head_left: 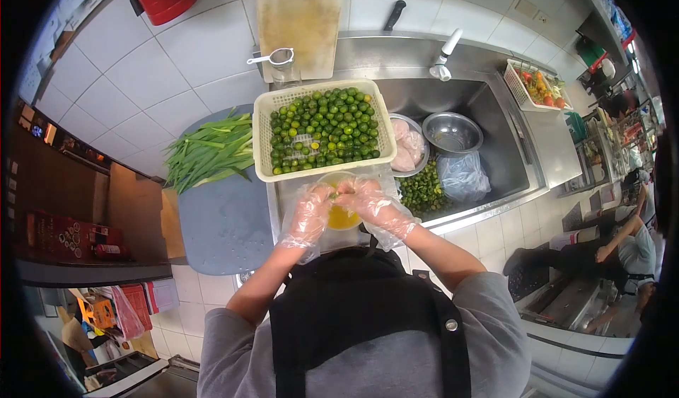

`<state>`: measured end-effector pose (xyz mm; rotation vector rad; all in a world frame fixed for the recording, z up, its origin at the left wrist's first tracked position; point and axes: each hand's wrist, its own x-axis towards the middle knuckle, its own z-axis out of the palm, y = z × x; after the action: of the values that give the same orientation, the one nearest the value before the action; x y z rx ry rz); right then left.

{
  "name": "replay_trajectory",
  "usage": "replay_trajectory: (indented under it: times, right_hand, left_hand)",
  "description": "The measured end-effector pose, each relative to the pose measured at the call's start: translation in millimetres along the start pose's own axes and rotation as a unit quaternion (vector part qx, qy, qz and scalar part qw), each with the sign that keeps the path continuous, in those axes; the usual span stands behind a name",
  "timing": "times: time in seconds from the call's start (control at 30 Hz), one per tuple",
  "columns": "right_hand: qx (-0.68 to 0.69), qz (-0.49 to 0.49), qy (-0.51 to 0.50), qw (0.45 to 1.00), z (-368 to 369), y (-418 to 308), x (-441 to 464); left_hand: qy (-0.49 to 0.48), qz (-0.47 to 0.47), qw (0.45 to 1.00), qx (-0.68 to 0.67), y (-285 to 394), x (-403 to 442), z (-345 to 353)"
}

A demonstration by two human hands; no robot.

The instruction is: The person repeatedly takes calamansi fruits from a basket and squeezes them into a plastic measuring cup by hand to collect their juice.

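Note:
Both my hands wear clear plastic gloves and meet above a bowl of yellow juice (342, 220). My left hand (308, 212) is closed, its fingertips pinching a small green calamansi (333, 195). From the other side, my right hand (370, 203) also has its fingers closed at the fruit, which they partly hide. Just beyond my hands stands a cream plastic basket (263, 143) heaped with whole calamansi (329, 125). To the right of my right hand, a pile of squeezed calamansi halves (422, 191) lies in the sink.
Green leafy stalks (212, 147) rest on a grey cutting board (219, 221) at left. The steel sink (495, 115) holds a bowl of raw meat (408, 143), a metal bowl (453, 133) and a plastic bag (462, 178). A vegetable basket (520, 90) stands at right; another person (622, 249) is farther right.

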<state>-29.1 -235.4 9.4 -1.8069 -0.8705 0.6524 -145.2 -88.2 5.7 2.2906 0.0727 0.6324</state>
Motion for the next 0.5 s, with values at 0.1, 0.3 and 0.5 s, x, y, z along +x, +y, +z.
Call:
replay_trajectory:
  times: [0.1, 0.3, 0.5]
  right_hand:
    - [-0.063, -0.076, 0.010, 0.995, 2.9, 2.0, 1.3]
    - [-0.116, -0.156, 0.055, 0.979, 12.5, 16.1, 10.1]
    - [-0.122, -0.146, 0.035, 0.981, 1.3, 15.2, 9.9]
  left_hand:
    - [0.016, 0.005, 0.999, 0.045, 0.0, 0.3, 3.9]
    - [-0.060, 0.002, 0.994, 0.097, 0.7, 11.4, 0.9]
    - [-0.060, 0.027, 0.989, 0.131, 2.4, 16.1, -2.0]
